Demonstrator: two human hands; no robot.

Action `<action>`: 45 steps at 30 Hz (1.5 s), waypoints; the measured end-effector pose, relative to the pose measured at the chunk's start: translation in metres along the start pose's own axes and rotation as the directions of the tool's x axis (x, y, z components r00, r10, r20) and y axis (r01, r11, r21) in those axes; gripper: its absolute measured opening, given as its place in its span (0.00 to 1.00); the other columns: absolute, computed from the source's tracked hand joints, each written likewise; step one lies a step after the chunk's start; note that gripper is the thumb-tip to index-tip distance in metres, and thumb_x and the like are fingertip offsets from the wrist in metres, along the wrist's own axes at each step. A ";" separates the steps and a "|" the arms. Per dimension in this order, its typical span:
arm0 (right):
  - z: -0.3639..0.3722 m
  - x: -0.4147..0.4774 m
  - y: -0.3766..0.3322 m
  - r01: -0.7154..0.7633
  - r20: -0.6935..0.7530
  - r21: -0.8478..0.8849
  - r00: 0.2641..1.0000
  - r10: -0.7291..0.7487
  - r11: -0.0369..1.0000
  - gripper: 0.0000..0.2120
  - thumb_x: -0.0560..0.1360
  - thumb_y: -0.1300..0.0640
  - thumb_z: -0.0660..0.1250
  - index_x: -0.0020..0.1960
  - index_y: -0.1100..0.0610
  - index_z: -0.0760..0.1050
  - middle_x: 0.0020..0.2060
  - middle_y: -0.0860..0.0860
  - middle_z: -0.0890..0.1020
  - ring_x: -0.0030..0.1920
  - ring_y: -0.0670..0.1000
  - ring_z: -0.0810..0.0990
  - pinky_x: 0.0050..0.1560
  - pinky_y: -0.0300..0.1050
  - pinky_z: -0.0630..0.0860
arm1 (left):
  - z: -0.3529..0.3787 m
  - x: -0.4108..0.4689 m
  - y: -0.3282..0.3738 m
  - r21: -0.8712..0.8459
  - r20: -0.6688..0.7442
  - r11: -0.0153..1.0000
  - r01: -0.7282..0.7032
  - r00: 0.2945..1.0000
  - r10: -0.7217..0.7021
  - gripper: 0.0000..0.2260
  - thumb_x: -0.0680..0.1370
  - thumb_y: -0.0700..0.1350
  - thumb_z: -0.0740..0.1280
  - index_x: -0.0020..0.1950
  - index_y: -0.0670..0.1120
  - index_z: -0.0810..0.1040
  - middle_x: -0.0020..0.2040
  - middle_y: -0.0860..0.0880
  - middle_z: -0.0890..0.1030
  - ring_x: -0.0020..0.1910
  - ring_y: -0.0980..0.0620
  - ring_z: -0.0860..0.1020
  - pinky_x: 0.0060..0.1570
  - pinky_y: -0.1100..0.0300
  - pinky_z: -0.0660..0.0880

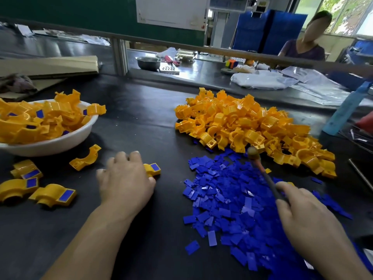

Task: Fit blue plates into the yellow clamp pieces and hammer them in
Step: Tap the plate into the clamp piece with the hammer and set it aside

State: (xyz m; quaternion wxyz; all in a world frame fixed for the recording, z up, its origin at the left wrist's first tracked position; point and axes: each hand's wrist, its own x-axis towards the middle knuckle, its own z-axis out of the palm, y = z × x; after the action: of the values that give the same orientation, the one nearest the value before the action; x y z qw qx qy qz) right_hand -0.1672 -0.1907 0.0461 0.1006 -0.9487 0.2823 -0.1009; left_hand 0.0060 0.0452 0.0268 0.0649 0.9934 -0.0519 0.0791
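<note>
Head view: our left hand [125, 178] curls over a yellow clamp piece [153, 169] while our right hand [298, 211] grips the hammer [264, 175] above blue plates [228, 209].

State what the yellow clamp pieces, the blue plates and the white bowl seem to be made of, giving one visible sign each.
The yellow clamp pieces: probably moulded plastic; glossy, even colour, rounded moulded forms.
The blue plates: likely thin plastic; flat, uniform blue, some glinting.
The white bowl: smooth, plain white wall suggests plastic, though enamel cannot be excluded.
</note>
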 end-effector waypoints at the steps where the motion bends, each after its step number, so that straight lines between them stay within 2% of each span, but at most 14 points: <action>1: -0.001 0.002 0.004 -0.027 -0.007 -0.014 1.000 0.027 1.000 0.13 0.80 0.51 0.57 0.64 0.43 0.65 0.41 0.43 0.69 0.37 0.43 0.72 0.30 0.38 0.66 | 0.001 -0.001 0.002 -0.055 -0.042 0.998 -0.027 0.999 0.025 0.28 0.75 0.59 0.67 0.72 0.50 0.67 0.67 0.47 0.72 0.65 0.45 0.71 0.59 0.49 0.70; 3: -0.003 0.005 0.012 -0.078 -0.011 -0.042 0.997 0.077 0.996 0.14 0.80 0.50 0.56 0.64 0.43 0.64 0.42 0.44 0.68 0.37 0.43 0.70 0.29 0.39 0.64 | 0.005 -0.009 0.014 -0.294 -0.068 0.936 -0.192 0.981 0.179 0.30 0.77 0.59 0.67 0.76 0.50 0.64 0.74 0.49 0.67 0.71 0.48 0.67 0.66 0.54 0.66; 6: -0.004 0.009 0.023 -0.148 0.007 -0.089 0.989 0.150 0.985 0.14 0.80 0.49 0.54 0.65 0.43 0.62 0.44 0.46 0.67 0.37 0.44 0.69 0.30 0.42 0.64 | 0.014 -0.021 0.033 -0.539 0.139 0.793 -0.285 0.898 0.417 0.37 0.77 0.64 0.63 0.80 0.52 0.55 0.80 0.55 0.57 0.78 0.55 0.56 0.71 0.62 0.54; 8: -0.005 0.011 0.028 -0.179 0.040 -0.120 0.982 0.185 0.976 0.15 0.80 0.48 0.54 0.66 0.45 0.62 0.44 0.47 0.66 0.38 0.46 0.70 0.32 0.43 0.67 | 0.023 -0.017 0.031 -0.445 0.230 0.864 -0.236 0.902 0.365 0.40 0.76 0.67 0.61 0.81 0.49 0.51 0.81 0.52 0.53 0.79 0.53 0.53 0.75 0.58 0.52; 11: -0.007 0.012 0.035 -0.229 0.072 -0.137 0.968 0.240 0.964 0.16 0.80 0.49 0.53 0.68 0.46 0.61 0.47 0.48 0.66 0.42 0.51 0.69 0.39 0.47 0.70 | 0.024 0.001 0.010 -0.194 0.169 0.981 -0.022 0.984 0.055 0.40 0.77 0.68 0.59 0.80 0.43 0.56 0.80 0.43 0.57 0.79 0.43 0.55 0.75 0.47 0.59; 13: -0.009 0.013 0.041 -0.266 0.071 -0.136 0.958 0.277 0.955 0.16 0.80 0.50 0.53 0.67 0.47 0.62 0.49 0.50 0.67 0.42 0.52 0.69 0.41 0.49 0.70 | 0.017 0.010 -0.003 -0.164 0.132 0.976 0.141 0.984 -0.120 0.39 0.76 0.67 0.61 0.78 0.42 0.60 0.79 0.40 0.59 0.77 0.39 0.57 0.71 0.42 0.63; 15: -0.009 0.014 0.046 -0.284 0.081 -0.136 0.952 0.296 0.949 0.17 0.80 0.50 0.54 0.68 0.47 0.61 0.52 0.52 0.70 0.43 0.52 0.70 0.42 0.49 0.72 | 0.013 0.012 -0.006 -0.174 0.113 0.968 0.183 0.980 -0.165 0.38 0.76 0.66 0.62 0.76 0.41 0.63 0.78 0.38 0.59 0.76 0.38 0.58 0.69 0.40 0.64; 25: -0.011 0.023 0.043 -0.245 0.088 -0.169 0.961 0.262 0.955 0.20 0.78 0.46 0.58 0.68 0.45 0.65 0.54 0.49 0.71 0.54 0.51 0.72 0.49 0.46 0.73 | 0.033 -0.014 0.026 -0.069 0.195 0.959 -0.273 0.939 0.282 0.33 0.76 0.68 0.55 0.77 0.52 0.63 0.80 0.48 0.58 0.79 0.47 0.53 0.75 0.48 0.55; 31: -0.005 0.086 -0.005 0.046 -0.134 -0.189 0.988 -0.072 0.981 0.30 0.74 0.36 0.59 0.72 0.47 0.60 0.66 0.52 0.68 0.66 0.54 0.67 0.63 0.54 0.69 | 0.039 -0.017 0.030 -0.111 0.188 0.956 -0.273 0.938 0.290 0.30 0.80 0.63 0.52 0.79 0.51 0.58 0.82 0.46 0.52 0.80 0.45 0.48 0.77 0.48 0.48; 37: 0.000 0.206 -0.036 0.111 -0.161 -0.244 0.975 -0.154 0.963 0.37 0.72 0.31 0.56 0.74 0.50 0.56 0.72 0.57 0.61 0.71 0.61 0.61 0.65 0.62 0.64 | 0.038 -0.020 0.042 -0.141 0.179 0.964 -0.227 0.952 0.250 0.27 0.81 0.61 0.51 0.77 0.51 0.58 0.82 0.47 0.49 0.80 0.47 0.46 0.77 0.49 0.44; 39: 0.002 0.245 -0.043 0.109 -0.151 -0.241 0.977 -0.148 0.964 0.39 0.71 0.29 0.55 0.75 0.49 0.56 0.73 0.57 0.61 0.71 0.62 0.61 0.65 0.64 0.63 | 0.031 -0.021 0.047 -0.148 0.212 0.966 -0.211 0.948 0.239 0.26 0.77 0.57 0.56 0.69 0.44 0.73 0.76 0.38 0.65 0.76 0.40 0.64 0.73 0.40 0.60; 41: 0.004 0.281 -0.049 0.105 -0.125 -0.230 0.983 -0.136 0.968 0.39 0.70 0.27 0.54 0.74 0.48 0.57 0.72 0.57 0.63 0.70 0.62 0.62 0.64 0.66 0.63 | 0.033 -0.021 0.041 -0.157 0.155 0.935 -0.319 0.927 0.342 0.24 0.65 0.54 0.61 0.45 0.37 0.85 0.54 0.32 0.83 0.54 0.32 0.82 0.50 0.31 0.76; 42: 0.005 0.298 -0.051 0.101 -0.111 -0.223 0.985 -0.128 0.970 0.40 0.69 0.26 0.53 0.74 0.47 0.58 0.72 0.56 0.64 0.70 0.63 0.62 0.63 0.66 0.63 | 0.036 -0.021 0.041 -0.148 0.147 0.931 -0.335 0.923 0.355 0.23 0.62 0.54 0.61 0.37 0.36 0.84 0.47 0.33 0.84 0.47 0.31 0.84 0.44 0.31 0.78; 45: 0.007 0.342 -0.051 0.064 -0.054 -0.204 0.996 -0.077 0.977 0.42 0.66 0.23 0.51 0.74 0.44 0.59 0.73 0.55 0.64 0.70 0.64 0.62 0.64 0.67 0.61 | 0.046 -0.016 0.043 -0.147 0.139 0.935 -0.324 0.929 0.344 0.25 0.62 0.56 0.58 0.32 0.37 0.83 0.43 0.33 0.85 0.42 0.30 0.84 0.49 0.43 0.74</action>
State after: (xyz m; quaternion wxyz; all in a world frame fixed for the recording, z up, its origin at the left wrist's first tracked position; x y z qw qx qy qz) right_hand 0.1414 -0.3376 0.0981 -0.0088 -0.9599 0.2603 -0.1041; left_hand -0.0080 -0.0025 -0.0160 0.1065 0.9673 -0.2301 0.0043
